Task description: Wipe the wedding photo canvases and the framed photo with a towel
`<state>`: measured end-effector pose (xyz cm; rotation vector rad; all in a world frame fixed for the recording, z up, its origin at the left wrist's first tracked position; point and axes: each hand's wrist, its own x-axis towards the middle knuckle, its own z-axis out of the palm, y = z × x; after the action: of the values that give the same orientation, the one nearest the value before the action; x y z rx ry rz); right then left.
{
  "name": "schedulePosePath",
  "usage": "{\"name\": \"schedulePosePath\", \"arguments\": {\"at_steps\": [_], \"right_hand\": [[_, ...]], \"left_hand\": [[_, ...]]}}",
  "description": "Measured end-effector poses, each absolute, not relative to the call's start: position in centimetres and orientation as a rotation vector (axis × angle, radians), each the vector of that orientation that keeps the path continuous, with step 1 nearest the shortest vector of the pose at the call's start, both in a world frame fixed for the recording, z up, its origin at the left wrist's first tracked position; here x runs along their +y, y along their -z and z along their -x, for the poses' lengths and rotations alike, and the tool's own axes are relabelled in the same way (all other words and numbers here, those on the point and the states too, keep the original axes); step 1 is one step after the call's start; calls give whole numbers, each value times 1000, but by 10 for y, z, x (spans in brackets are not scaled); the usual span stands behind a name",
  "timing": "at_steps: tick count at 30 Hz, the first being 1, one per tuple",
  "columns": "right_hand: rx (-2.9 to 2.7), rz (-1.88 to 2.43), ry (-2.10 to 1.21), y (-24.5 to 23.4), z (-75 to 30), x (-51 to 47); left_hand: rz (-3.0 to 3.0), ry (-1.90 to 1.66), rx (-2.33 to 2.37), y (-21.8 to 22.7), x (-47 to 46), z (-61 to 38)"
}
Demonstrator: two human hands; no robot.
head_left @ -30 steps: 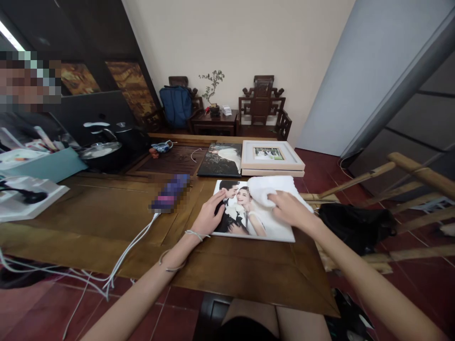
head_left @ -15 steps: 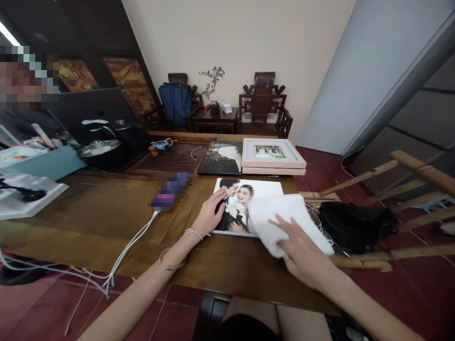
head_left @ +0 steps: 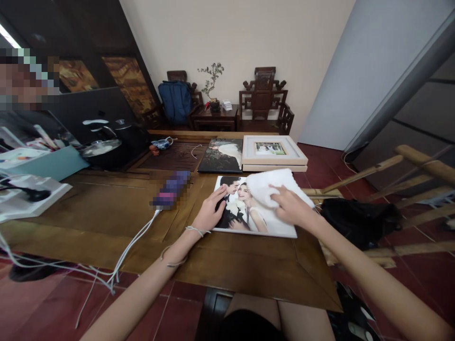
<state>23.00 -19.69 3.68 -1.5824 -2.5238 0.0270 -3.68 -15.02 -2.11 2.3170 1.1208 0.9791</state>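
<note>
A white-backed photo panel (head_left: 256,222) with a picture of a couple lies flat on the wooden table, close in front of me. My left hand (head_left: 212,208) rests on its left edge, fingers stretched out and nothing held. On the panel's upper right part lies a folded white cloth (head_left: 270,182), which hides that corner of the picture. My right hand (head_left: 289,204) grips and presses the cloth, its index finger pointing left along it. Behind the panel are a dark photo panel (head_left: 223,156) and two stacked light wooden picture frames (head_left: 298,150).
A phone (head_left: 171,189) with white cables lies left of the panel. Farther left stand a power strip (head_left: 42,194), a teal organizer box (head_left: 53,163) and a pot (head_left: 103,149). A bamboo chair (head_left: 366,173) holding a black bag (head_left: 350,220) stands at the table's right edge.
My right hand has moved the cloth up and away from me, from the panel's lower right to its upper right. The lower right part now shows. My left hand has stayed put.
</note>
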Motion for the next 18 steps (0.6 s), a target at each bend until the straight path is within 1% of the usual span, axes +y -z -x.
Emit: {"name": "schedulePosePath", "arguments": {"at_steps": [4, 8, 12, 18], "right_hand": [[-2462, 1659, 14, -42, -239, -164], [-2439, 1662, 18, -37, -239, -171], [-2469, 1551, 28, -25, -230, -222], [-2538, 1449, -59, -14, -206, -316]], "left_hand": [[-2304, -982, 1116, 22, -150, 38], [-2296, -1001, 1114, 22, -150, 37], [-2302, -1005, 1124, 21, -151, 36], [-2309, -995, 1140, 22, -150, 35]]}}
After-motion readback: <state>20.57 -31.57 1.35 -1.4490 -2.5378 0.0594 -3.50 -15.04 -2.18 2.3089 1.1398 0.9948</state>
